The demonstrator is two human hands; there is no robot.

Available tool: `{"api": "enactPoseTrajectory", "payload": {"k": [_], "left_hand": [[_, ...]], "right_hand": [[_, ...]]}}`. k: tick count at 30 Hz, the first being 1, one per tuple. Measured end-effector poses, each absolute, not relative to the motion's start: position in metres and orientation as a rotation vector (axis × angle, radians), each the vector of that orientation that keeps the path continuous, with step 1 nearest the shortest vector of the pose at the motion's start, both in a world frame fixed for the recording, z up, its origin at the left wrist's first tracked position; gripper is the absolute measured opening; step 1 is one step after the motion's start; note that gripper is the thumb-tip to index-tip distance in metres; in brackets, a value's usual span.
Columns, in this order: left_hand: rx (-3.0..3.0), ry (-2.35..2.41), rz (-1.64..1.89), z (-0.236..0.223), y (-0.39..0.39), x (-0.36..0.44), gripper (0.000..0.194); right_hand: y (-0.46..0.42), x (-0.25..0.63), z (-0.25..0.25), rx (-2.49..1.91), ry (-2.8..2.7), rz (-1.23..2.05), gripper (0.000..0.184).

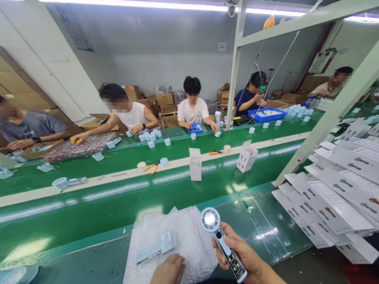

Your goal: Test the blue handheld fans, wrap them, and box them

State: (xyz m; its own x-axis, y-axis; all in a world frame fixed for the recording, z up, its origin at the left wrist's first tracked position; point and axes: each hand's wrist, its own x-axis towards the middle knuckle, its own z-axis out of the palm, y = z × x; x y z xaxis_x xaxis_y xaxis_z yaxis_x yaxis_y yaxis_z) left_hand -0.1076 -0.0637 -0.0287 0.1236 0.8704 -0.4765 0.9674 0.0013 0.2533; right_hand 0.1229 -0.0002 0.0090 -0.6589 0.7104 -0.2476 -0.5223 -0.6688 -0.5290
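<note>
Fingers of right hand [243,255] wrapped round light-blue handheld fan [224,245], lower right of centre, fan head [210,218] up-left, circuit board [236,263] exposed. Left hand [168,274], bottom centre, half-curled over bubble wrap [194,239] near light-blue parts [153,251]; can't tell if holding anything.

The left hand [168,274] is cut off by the bottom edge — whether its curled fingers grip the bubble wrap [194,237] cannot be told. Part of the right hand [246,255] hides behind the light blue device [225,247], whose circuit markings are too small to read. The lower-left pale blue pieces [20,275] run out of view — so does a far-left co-worker [37,126]. The wall notice [222,47] is illegible.
</note>
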Motion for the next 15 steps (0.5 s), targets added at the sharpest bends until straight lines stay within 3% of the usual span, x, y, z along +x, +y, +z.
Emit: {"api": "enactPoseTrajectory", "payload": {"k": [3, 9, 15], "left_hand": [[2.033, 1.57, -0.154, -0.027, -0.044, -0.089, 0.038], [2.09, 1.354, -0.282, -0.057, 0.003, -0.026, 0.06], [1.922, 1.349, -0.213, -0.082, 0.011, -0.005, 0.021]], "right_hand": [[0.001, 0.12, 0.008, -0.643, -0.464, 2.26, 0.048], [0.006, 0.122, 0.014, -0.792, -0.049, 2.18, 0.027], [0.003, 0.142, 0.015, -0.81, -0.067, 2.026, 0.023]]}}
